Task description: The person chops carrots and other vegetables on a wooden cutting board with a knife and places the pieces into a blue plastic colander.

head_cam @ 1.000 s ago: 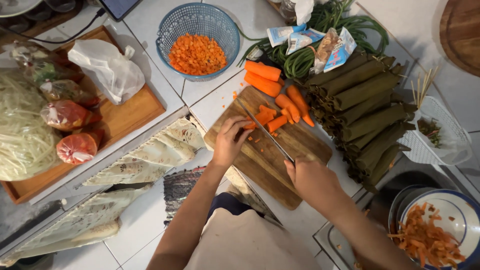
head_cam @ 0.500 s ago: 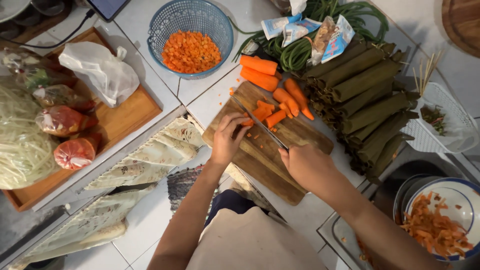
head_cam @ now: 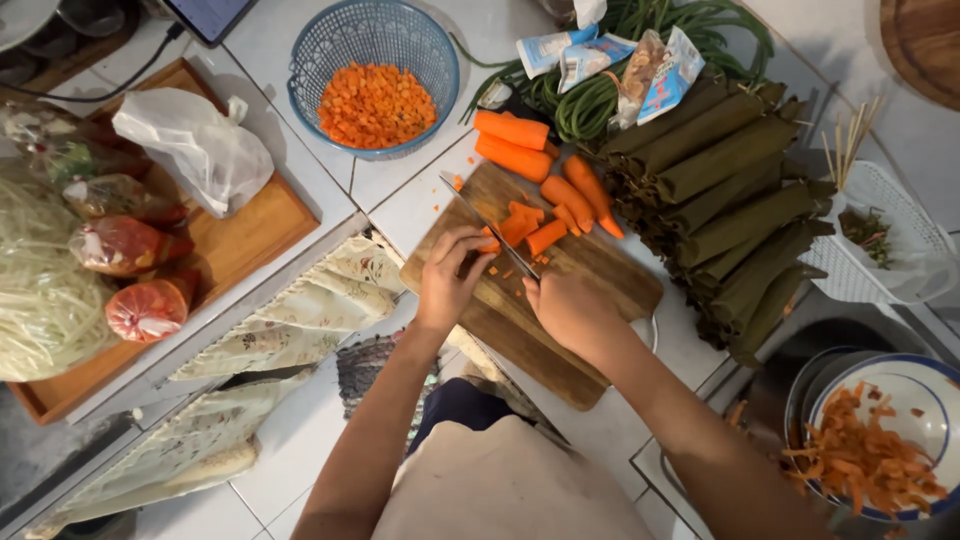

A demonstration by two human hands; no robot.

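A wooden cutting board (head_cam: 590,275) lies on the tiled counter with carrot pieces (head_cam: 535,228) on its far end. My left hand (head_cam: 452,282) presses down on a carrot piece (head_cam: 487,243) at the board's left edge. My right hand (head_cam: 572,310) grips the handle of a knife (head_cam: 487,225), whose blade runs up and left, right beside my left fingers. Whole peeled carrots (head_cam: 512,142) lie just beyond the board.
A blue basket (head_cam: 310,60) of diced carrot stands at the top. Leaf-wrapped rolls (head_cam: 735,195) and long beans (head_cam: 590,95) lie right. Bagged foods sit on a wooden tray (head_cam: 245,235) left. A bowl (head_cam: 935,385) of carrot peels is lower right, beside a white basket (head_cam: 885,255).
The view has shifted a little. The knife blade has moved left along the carrot toward my left fingers, and small cut bits now lie on the board.
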